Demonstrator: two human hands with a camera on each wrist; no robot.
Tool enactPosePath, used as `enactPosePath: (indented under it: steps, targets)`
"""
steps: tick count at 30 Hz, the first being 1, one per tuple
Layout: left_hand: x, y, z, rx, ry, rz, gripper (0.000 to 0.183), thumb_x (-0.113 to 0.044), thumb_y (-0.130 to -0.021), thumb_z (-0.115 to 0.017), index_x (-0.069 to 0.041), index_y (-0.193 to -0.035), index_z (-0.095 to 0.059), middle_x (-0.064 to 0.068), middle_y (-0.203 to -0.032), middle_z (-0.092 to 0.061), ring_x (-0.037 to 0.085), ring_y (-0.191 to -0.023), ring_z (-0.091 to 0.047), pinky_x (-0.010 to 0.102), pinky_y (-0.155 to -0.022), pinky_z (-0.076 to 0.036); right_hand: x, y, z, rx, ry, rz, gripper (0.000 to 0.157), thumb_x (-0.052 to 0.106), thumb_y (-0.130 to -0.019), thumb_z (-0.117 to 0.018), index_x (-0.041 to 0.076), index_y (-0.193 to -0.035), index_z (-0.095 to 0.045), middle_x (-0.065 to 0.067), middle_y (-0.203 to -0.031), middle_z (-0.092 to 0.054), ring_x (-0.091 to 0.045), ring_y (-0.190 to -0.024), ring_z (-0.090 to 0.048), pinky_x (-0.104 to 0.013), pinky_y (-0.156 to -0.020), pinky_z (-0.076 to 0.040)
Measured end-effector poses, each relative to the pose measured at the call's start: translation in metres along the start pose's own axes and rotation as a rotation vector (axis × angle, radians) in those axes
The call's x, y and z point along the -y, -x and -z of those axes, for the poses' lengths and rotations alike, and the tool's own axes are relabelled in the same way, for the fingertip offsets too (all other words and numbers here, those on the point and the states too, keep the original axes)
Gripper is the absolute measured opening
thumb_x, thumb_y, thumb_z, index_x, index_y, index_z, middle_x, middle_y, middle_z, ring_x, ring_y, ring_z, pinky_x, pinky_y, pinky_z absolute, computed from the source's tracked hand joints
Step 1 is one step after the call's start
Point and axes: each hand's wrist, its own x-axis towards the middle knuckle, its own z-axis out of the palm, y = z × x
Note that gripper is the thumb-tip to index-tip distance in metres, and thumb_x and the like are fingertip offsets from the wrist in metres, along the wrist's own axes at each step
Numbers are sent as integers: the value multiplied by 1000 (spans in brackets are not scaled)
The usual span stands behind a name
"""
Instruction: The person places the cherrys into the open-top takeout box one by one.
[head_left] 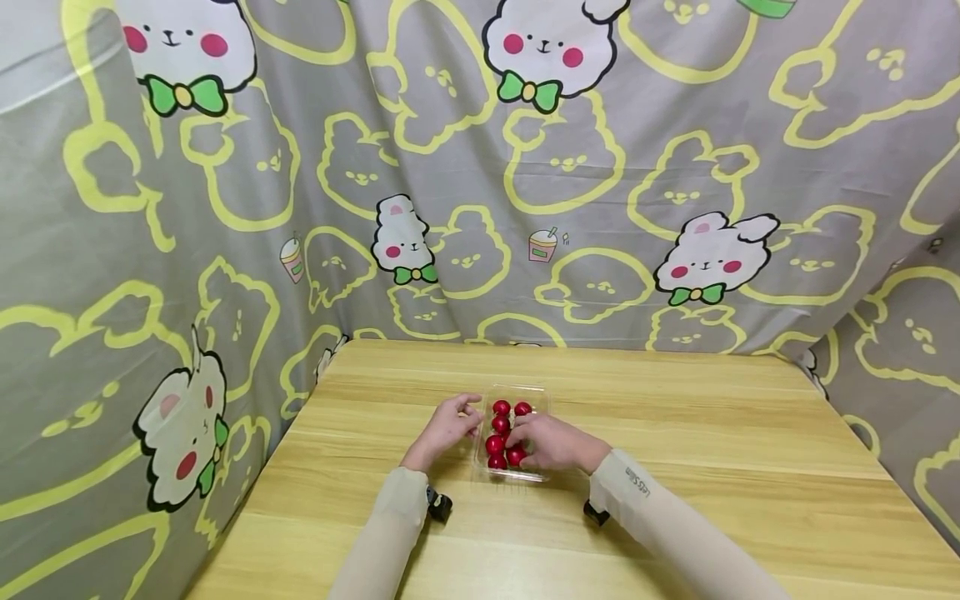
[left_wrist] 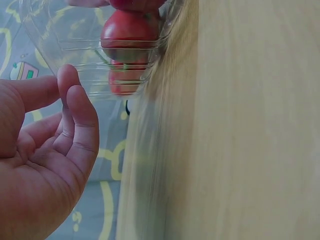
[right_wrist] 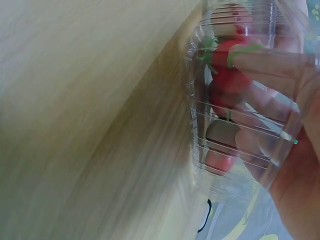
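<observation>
A clear plastic box (head_left: 550,400) holds several small red tomatoes (head_left: 500,424), some with green stems. My right hand (head_left: 558,442) reaches over the box's right wall, its fingers round a tomato (head_left: 515,455) near the front. Through the clear wall in the right wrist view, the right fingers (right_wrist: 267,72) lie against red tomatoes (right_wrist: 227,82); the box wall blurs the grip. At the left rim is my left hand (head_left: 450,423), fingers loosely bent. The left wrist view has its fingertips (left_wrist: 67,75) right at the edge of the box (left_wrist: 75,45), no tomato among them.
The box stands on a wooden table (head_left: 675,467). Grey cloth (head_left: 465,167) printed with yellow outlines and white cartoon animals hangs behind the table and along its sides. A small black device (head_left: 438,505) sits at the left wrist, another (head_left: 596,513) at the right.
</observation>
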Motion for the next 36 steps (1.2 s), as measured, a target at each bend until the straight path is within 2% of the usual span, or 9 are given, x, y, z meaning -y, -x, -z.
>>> enactPosePath:
  steps: [2,7,10,15,21,25,29,33,36]
  targets:
    - [-10,7,0,6,6,-2,41,3,-93,-54,15,-131,-43,32,-94,-56,45,-78,-61,57,-75,-52,1,1,-1,4,2,-1,26,15,-75,-79,12,-100,-72,6,-97,-59,-8,-87,-55,-21,-77,-48]
    - [-9,7,-3,-7,-6,0,40,2,-93,-55,15,-130,-44,29,-93,-56,43,-77,-61,54,-74,-53,2,3,0,6,6,-3,27,15,-75,-79,12,-101,-73,6,-97,-59,-8,-85,-53,-20,-74,-47]
    - [4,0,-4,-22,-10,5,40,2,-93,-56,13,-130,-46,24,-90,-58,40,-75,-62,52,-73,-54,3,5,1,-3,7,0,28,15,-75,-79,11,-102,-73,5,-97,-59,-11,-84,-53,-20,-72,-47]
    - [25,-9,-5,-42,-36,22,39,-3,-93,-58,7,-130,-50,13,-86,-58,27,-69,-63,42,-67,-57,4,7,1,-24,8,8,28,15,-75,-78,12,-103,-73,4,-96,-58,-12,-84,-54,-20,-72,-47]
    - [26,-8,-7,-54,-36,39,38,-7,-94,-56,5,-129,-52,12,-87,-57,18,-65,-61,33,-64,-56,5,16,6,-64,-92,-82,23,17,-83,-71,12,-105,-71,4,-99,-59,-15,-85,-57,-25,-75,-50]
    - [26,-5,-6,-59,-23,42,35,-5,-95,-50,6,-129,-52,15,-90,-57,19,-65,-61,34,-65,-57,4,26,12,-137,-175,-146,18,18,-90,-65,9,-105,-69,-1,-102,-62,-20,-89,-59,-35,-78,-51]
    - [28,-2,-2,-60,-35,61,35,-11,-98,-47,6,-129,-52,17,-93,-59,23,-69,-62,35,-67,-57,-1,38,18,-219,-191,-197,18,18,-92,-61,8,-104,-69,-2,-101,-62,-23,-95,-59,-42,-84,-50]
    - [30,3,6,-41,-90,87,38,-19,-101,-45,5,-130,-51,15,-95,-60,26,-75,-64,35,-70,-56,-7,51,22,-267,-171,-240,18,18,-93,-61,6,-104,-68,-1,-101,-61,-23,-97,-59,-44,-86,-50]
    - [30,8,13,-34,-181,90,39,-21,-101,-45,5,-129,-52,12,-96,-61,24,-79,-63,34,-72,-54,-11,62,23,-286,-153,-279,19,18,-92,-62,4,-104,-68,-1,-101,-60,-24,-96,-59,-45,-86,-50]
